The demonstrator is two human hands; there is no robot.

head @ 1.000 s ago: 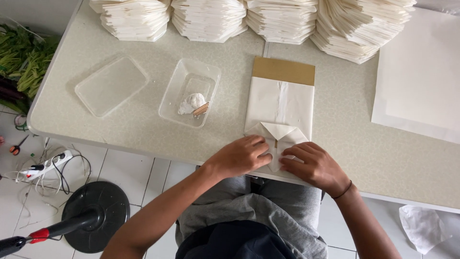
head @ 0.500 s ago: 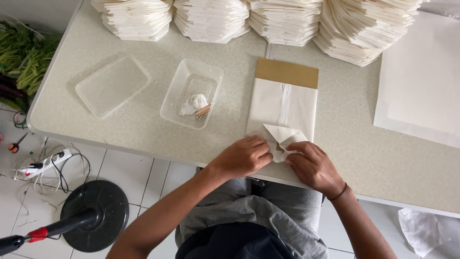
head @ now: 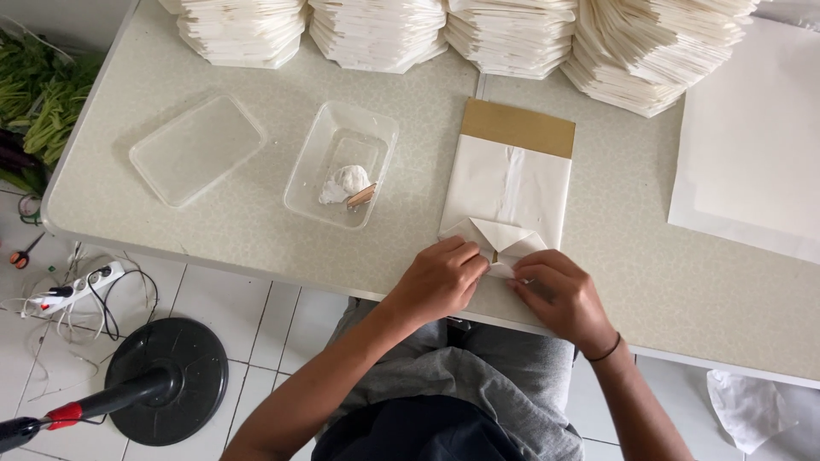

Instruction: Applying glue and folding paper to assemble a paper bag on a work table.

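Note:
A white paper bag with a brown cardboard strip at its far end lies flat on the speckled table. Its near end is folded into triangular flaps. My left hand presses on the left flap with fingers curled. My right hand pinches the right flap at the table's front edge. Both hands touch the paper and nearly meet at the middle.
A clear plastic tub holding white paste and a small stick sits left of the bag, its lid further left. Stacks of folded white bags line the back. Large white sheets lie right. Fan base on the floor.
The flaps at the bag's near end have been folded down flatter, and both hands have closed in together over the fold.

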